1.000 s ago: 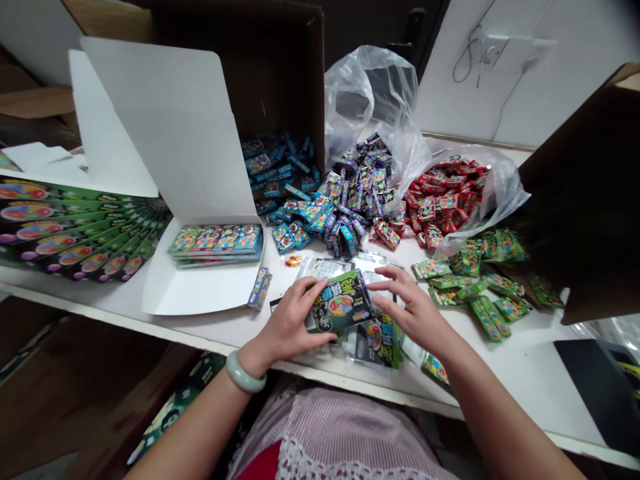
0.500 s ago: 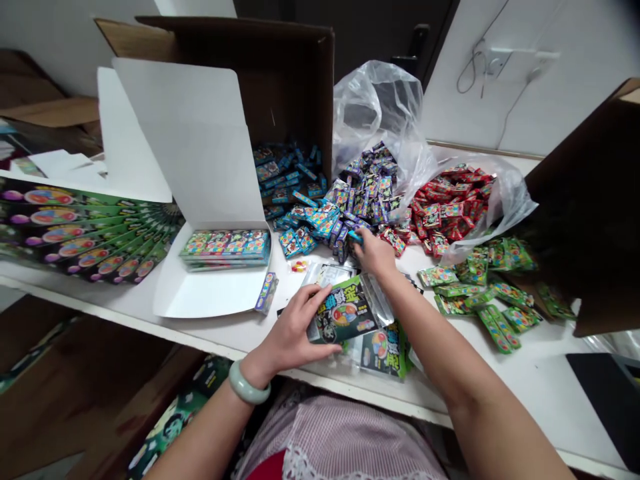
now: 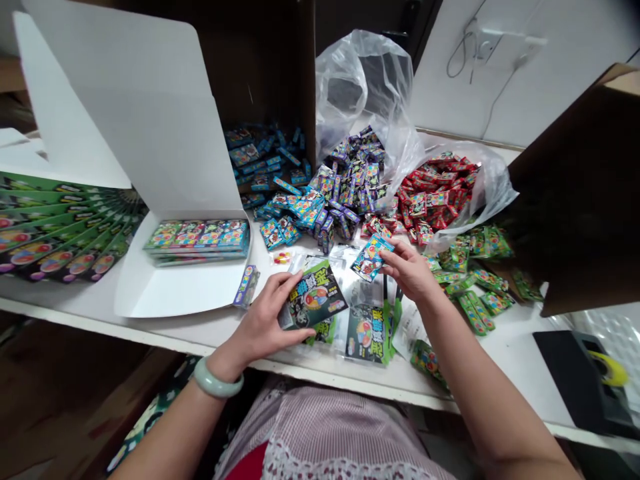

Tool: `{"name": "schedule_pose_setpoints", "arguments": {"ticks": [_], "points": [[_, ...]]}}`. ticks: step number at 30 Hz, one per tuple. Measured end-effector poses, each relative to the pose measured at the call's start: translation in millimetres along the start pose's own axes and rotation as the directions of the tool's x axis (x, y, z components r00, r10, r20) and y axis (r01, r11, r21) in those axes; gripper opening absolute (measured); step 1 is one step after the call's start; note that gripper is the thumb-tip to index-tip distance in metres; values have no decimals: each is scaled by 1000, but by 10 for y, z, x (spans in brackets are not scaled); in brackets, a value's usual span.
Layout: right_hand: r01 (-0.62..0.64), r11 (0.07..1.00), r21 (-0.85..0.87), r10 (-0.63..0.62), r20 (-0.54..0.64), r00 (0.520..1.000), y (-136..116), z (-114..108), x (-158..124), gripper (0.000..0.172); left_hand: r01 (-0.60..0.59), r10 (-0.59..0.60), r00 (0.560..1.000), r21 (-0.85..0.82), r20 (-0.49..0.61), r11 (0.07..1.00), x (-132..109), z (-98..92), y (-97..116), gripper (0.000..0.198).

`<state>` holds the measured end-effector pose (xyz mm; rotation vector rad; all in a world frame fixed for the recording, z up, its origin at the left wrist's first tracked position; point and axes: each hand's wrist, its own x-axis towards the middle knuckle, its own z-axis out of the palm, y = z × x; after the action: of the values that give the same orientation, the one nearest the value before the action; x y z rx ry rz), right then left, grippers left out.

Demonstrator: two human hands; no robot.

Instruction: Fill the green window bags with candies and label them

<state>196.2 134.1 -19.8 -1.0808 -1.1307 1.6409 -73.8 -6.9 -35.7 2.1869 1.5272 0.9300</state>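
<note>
My left hand (image 3: 263, 327) grips a flat black-and-green printed candy bag (image 3: 320, 299) by its left side, thumb below and fingers along the top. Between the fingertips of my right hand (image 3: 413, 268) is a small blue candy box (image 3: 369, 259), held just right of the bag and clear of the heaps. More flat candy bags (image 3: 367, 333) lie on the white table under and beside my hands. Behind them are heaps of small purple boxes (image 3: 357, 177), blue boxes (image 3: 275, 230) and red packets (image 3: 440, 193).
A white carton (image 3: 170, 297) with its lid raised holds rows of small boxes at left. Clear plastic bags (image 3: 370, 80) stand behind the heaps. Green packets (image 3: 480, 307) spread at right by a brown box (image 3: 585, 193). A black tape dispenser (image 3: 570, 373) sits at the right edge.
My right hand has drawn back from the purple and blue heaps, bringing a blue candy box toward me. My left hand still holds the candy bag. The view has shifted right.
</note>
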Motion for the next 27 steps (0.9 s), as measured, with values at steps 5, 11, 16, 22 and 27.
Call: {"name": "schedule_pose_setpoints", "arguments": {"ticks": [5, 11, 16, 22, 27], "points": [[-30, 999, -27, 30, -4, 1000, 54, -75, -147, 39, 12, -13, 1000, 31, 10, 999, -1, -37, 31, 90], [36, 991, -131, -47, -83, 995, 6, -124, -291, 33, -25, 23, 999, 52, 38, 998, -3, 36, 38, 92], [220, 925, -311, -254, -74, 964, -106, 6, -469, 30, -105, 101, 992, 47, 74, 993, 29, 168, 93, 97], [210, 811, -546, -178, 111, 978, -142, 108, -591, 25, -153, 150, 987, 42, 65, 987, 84, 200, 133, 100], [170, 788, -592, -74, 183, 980, -123, 167, -530, 35, -167, 166, 982, 14, 88, 986, 89, 245, 179, 99]]}}
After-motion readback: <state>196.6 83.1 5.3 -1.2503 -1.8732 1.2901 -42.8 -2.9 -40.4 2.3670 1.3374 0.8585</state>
